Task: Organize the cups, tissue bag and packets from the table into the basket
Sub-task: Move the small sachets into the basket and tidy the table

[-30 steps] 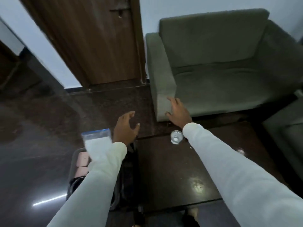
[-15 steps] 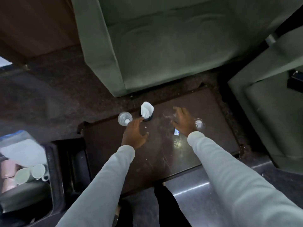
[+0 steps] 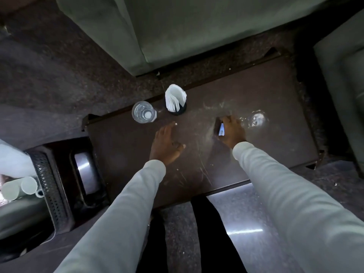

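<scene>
On the dark brown table (image 3: 275,107), my right hand (image 3: 233,133) curls its fingers around a small blue-and-white packet (image 3: 221,129). My left hand (image 3: 167,144) hovers flat over the table with fingers apart, holding nothing. Just beyond it stands a clear plastic cup (image 3: 143,114). Beside that cup is a black holder with white tissues (image 3: 175,99). A second clear cup (image 3: 256,120) stands right of my right hand. The dark perforated basket (image 3: 49,186) sits at the left. It holds pale cups (image 3: 19,188) and a white tissue bag (image 3: 11,160).
A grey-green sofa (image 3: 177,26) stands close behind the table, and another seat (image 3: 344,85) borders its right side. My dark trouser legs (image 3: 212,233) are at the near edge, over a glossy floor.
My view has tilted down onto the table. My right hand has closed on the small packet that lay beside it. My left hand has drawn back a little from the clear cup.
</scene>
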